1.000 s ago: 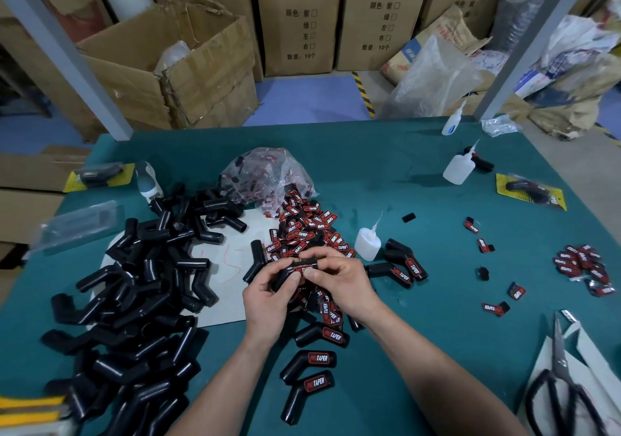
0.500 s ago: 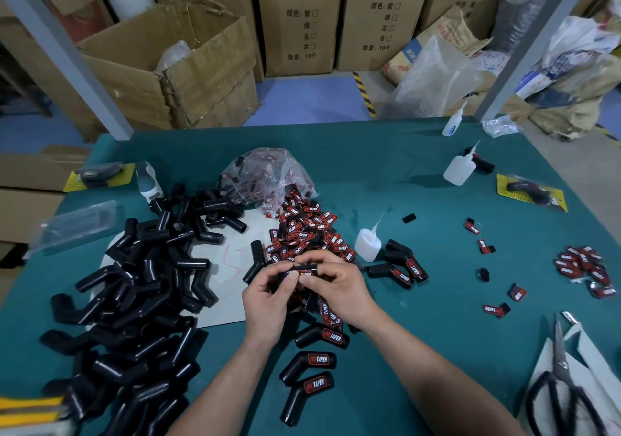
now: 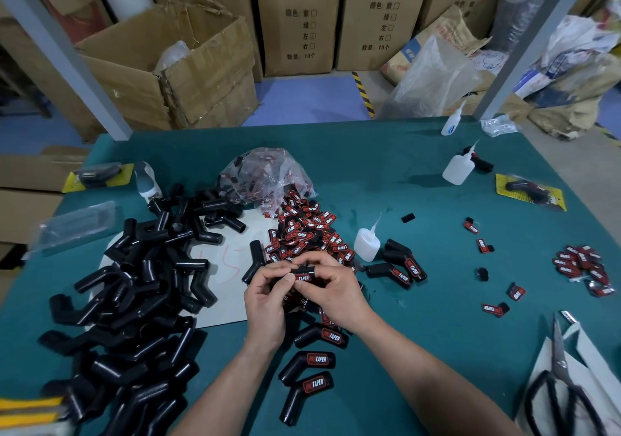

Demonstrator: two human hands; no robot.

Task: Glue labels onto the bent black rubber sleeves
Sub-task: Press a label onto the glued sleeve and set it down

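1. Hands meet over the middle of the teal surface. The left hand and the right hand both have their fingers curled around one bent black sleeve, which is held just above the surface.
2. A red-and-black label sits on the sleeve's upper arm. The left thumb rests against its near end, and the right fingers pinch the tube's open end.
3. From where I stand, the sleeve looks light, soft and springy. Squeezing it hard would probably flatten the tube and bow the label off.
4. The best hold seems to be at the elbow and the tube's end, which leaves the label face free for pressing.
5. The label looks small, thin and flexible. Wet glue may let it slide, so even pressure seems wise, with the fingers kept off its edges.
6. Around the hands, unlabelled sleeves are heaped at nine o'clock and loose labels at twelve. The glue bottle stands at one o'clock, and finished sleeves lie at six.
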